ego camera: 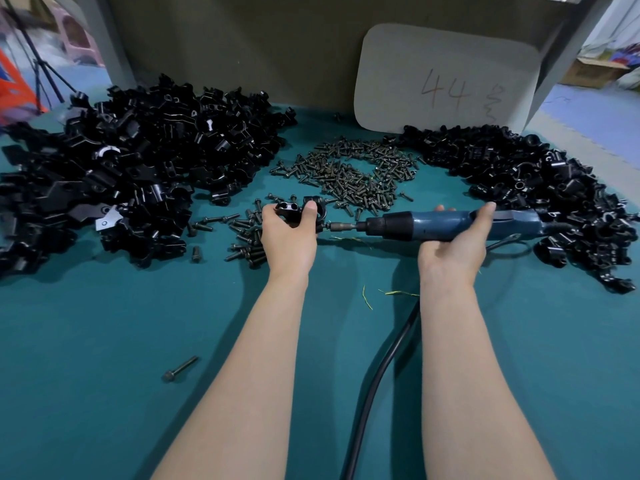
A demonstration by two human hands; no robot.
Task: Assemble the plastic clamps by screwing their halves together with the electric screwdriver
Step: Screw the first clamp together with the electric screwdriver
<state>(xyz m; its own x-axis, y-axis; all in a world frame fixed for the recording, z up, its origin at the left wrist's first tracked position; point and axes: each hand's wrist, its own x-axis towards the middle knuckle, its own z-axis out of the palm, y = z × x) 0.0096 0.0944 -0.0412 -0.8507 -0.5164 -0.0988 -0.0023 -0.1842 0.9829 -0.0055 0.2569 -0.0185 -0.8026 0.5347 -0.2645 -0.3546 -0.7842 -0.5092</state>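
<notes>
Teal tabletop (104,323), clamp (289,208) partly obscured

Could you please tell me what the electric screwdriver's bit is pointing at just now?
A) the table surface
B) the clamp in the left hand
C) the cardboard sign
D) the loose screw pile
B: the right hand holds the blue electric screwdriver level, its bit meeting the black clamp gripped in the left hand.

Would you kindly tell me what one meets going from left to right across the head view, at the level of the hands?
Large pile of black clamp halves → left hand gripping a clamp → electric screwdriver, held by the right hand → second pile of black clamp parts.
</notes>
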